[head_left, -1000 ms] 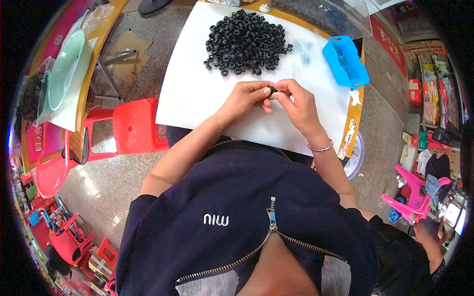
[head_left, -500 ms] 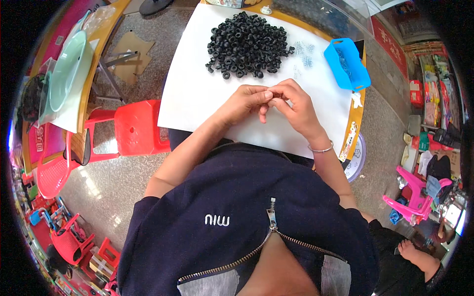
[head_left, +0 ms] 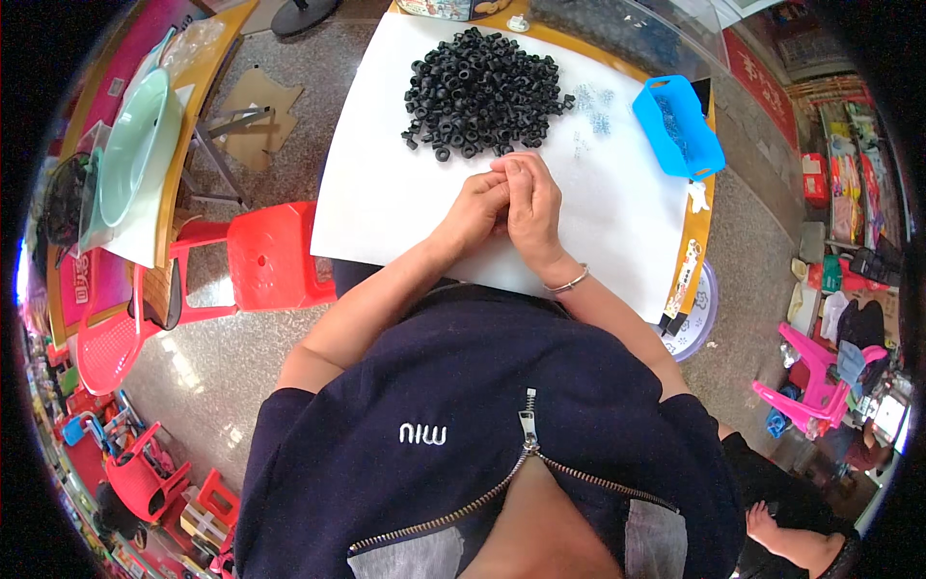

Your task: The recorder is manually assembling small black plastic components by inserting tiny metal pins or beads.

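My left hand (head_left: 476, 207) and my right hand (head_left: 533, 198) are pressed together over the white sheet (head_left: 386, 193), fingertips touching just below the pile of black rubber rings (head_left: 482, 87). The fingers of both hands are curled around a small black ring, which they almost hide. A thin bracelet (head_left: 567, 284) sits on my right wrist. A few tiny pale parts (head_left: 590, 106) lie scattered to the right of the pile.
A blue plastic tray (head_left: 678, 125) stands at the sheet's right edge. A red plastic stool (head_left: 270, 256) is left of the table. Further left, a second table holds a pale green bowl (head_left: 130, 145). Pink stools (head_left: 815, 381) and a person's foot (head_left: 767, 526) are at the right.
Both hands have moved together away from me, up to the pile's near edge. The ring, visible between the fingertips before, is now covered by the fingers.
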A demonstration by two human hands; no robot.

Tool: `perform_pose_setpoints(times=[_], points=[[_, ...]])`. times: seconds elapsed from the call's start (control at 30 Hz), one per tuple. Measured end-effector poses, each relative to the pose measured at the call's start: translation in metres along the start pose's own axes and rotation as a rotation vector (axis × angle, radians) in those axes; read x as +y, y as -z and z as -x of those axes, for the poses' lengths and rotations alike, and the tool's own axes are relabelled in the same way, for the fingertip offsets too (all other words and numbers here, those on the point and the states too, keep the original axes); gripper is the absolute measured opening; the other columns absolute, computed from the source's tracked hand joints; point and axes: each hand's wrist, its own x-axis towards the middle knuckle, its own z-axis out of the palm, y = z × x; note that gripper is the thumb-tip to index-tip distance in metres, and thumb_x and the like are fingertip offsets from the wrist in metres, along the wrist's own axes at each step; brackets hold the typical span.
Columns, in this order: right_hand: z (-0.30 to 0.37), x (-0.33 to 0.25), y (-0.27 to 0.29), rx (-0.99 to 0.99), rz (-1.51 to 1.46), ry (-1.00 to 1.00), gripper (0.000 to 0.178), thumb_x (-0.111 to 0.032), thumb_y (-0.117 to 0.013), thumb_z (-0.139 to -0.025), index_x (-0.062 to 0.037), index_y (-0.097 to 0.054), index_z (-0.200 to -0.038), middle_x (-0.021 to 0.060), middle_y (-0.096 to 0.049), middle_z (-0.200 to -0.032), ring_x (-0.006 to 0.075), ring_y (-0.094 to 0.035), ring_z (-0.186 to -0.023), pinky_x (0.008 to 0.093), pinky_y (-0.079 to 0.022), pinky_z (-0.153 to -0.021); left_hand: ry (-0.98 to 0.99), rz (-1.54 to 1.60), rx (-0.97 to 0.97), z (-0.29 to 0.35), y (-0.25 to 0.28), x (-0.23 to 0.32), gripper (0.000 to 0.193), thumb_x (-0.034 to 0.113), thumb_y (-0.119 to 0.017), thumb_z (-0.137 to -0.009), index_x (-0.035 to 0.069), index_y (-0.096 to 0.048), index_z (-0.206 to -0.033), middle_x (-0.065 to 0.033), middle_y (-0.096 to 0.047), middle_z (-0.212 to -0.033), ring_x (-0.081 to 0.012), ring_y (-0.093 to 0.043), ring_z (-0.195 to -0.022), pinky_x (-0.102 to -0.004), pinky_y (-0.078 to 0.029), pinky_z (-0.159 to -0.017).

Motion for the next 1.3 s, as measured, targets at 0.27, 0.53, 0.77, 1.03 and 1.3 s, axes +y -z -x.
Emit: perform_pose_setpoints(times=[0.27,0.53,0.77,1.03,1.3], points=[[0.001,0.000,-0.002,0.039,-0.063,-0.035,0.021,-0.014,-0.046,-0.094,0.0027,-0.056,-0.086,0.0147,-0.058,-0.085,0.0282,-0.057,-0.078,0.0343,-0.046,-0.073,-0.056,0.018,0.053,-0.001,-0.006,-0.003,0.025,0.021,-0.048,-0.094,0.002,-0.062,-0.087,0.0012,-0.052,-0.067,-0.0055,-0.043,-0.052,-0.0211,-0.033,-0.045],[0.001,-0.001,0.004,-0.044,-0.196,-0.177,0.024,-0.018,-0.043,-0.096,0.0017,-0.056,-0.094,0.0111,-0.057,-0.092,0.0191,-0.058,-0.078,0.0295,-0.047,-0.074,0.015,0.097,-0.018,0.001,-0.004,0.007,0.024,0.023,-0.049,-0.095,0.002,-0.059,-0.089,-0.0001,-0.053,-0.071,-0.0069,-0.043,-0.056,-0.0222,-0.037,-0.048],[-0.002,-0.018,0.039,-0.149,-0.321,-0.103,0.023,-0.012,-0.057,-0.090,-0.0002,-0.059,-0.110,0.0092,-0.053,-0.114,0.0140,-0.057,-0.089,0.0268,-0.047,-0.082,0.026,0.413,-0.187,0.009,0.005,0.024,0.028,0.030,-0.053,-0.094,0.002,-0.057,-0.098,0.0000,-0.049,-0.077,-0.0068,-0.036,-0.057,-0.0215,-0.036,-0.050],[-0.012,-0.035,0.057,-0.220,0.172,0.173,0.019,-0.005,-0.064,-0.079,-0.0048,-0.067,-0.097,0.0069,-0.059,-0.103,0.0205,-0.053,-0.096,0.0312,-0.045,-0.083,0.047,0.411,-0.303,0.012,0.004,0.024,0.032,0.033,-0.054,-0.094,0.002,-0.058,-0.101,-0.0025,-0.055,-0.078,-0.0068,-0.036,-0.055,-0.0204,-0.034,-0.046],[-0.010,-0.038,0.060,-0.172,-0.177,0.003,0.018,-0.004,-0.061,-0.082,-0.0054,-0.068,-0.098,0.0068,-0.058,-0.102,0.0168,-0.054,-0.094,0.0293,-0.046,-0.081,0.009,0.359,-0.201,0.025,-0.012,0.044,0.024,0.017,-0.051,-0.095,-0.002,-0.057,-0.109,-0.0069,-0.061,-0.084,-0.0102,-0.051,-0.062,-0.0246,-0.047,-0.055]])
